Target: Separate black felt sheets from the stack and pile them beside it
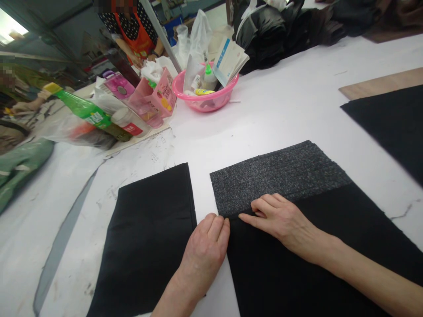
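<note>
Two stacks of dark fabric lie on a white table [280, 110]. The right stack has a grey ribbed band [280, 174] at its far end and plain black cloth [313, 273] nearer me. My right hand [280, 220] lies across the seam between band and black cloth, fingers pressed together and pointing left, pinching the cloth edge. My left hand [206, 248] rests at the left edge of that stack, fingers curled down onto the corner. A separate black fabric piece [148, 237] lies flat to the left, untouched.
A pink basin [205, 99] with bottles and papers stands at the back. Left of it are a green bottle [89, 112], pink boxes and plastic bags. Dark garments [280, 31] pile at the far edge. More black cloth [393, 123] and a brown board lie right. Other people are behind.
</note>
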A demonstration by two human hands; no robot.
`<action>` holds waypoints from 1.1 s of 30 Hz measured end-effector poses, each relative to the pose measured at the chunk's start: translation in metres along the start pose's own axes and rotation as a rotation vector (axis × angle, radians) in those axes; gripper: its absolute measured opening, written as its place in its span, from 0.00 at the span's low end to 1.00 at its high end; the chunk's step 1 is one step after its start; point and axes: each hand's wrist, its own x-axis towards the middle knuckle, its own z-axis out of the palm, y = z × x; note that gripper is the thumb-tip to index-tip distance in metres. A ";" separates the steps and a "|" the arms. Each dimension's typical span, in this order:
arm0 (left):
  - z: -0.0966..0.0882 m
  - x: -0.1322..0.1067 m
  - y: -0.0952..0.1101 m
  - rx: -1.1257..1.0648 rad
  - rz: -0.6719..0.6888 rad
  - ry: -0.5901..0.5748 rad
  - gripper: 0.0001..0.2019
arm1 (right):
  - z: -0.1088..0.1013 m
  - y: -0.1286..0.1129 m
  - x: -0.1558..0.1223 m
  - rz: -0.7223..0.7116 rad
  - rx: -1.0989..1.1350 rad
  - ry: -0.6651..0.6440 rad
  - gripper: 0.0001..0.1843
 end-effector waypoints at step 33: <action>0.024 -0.011 0.059 0.179 -0.427 0.019 0.19 | -0.004 -0.002 0.003 0.022 0.009 -0.039 0.17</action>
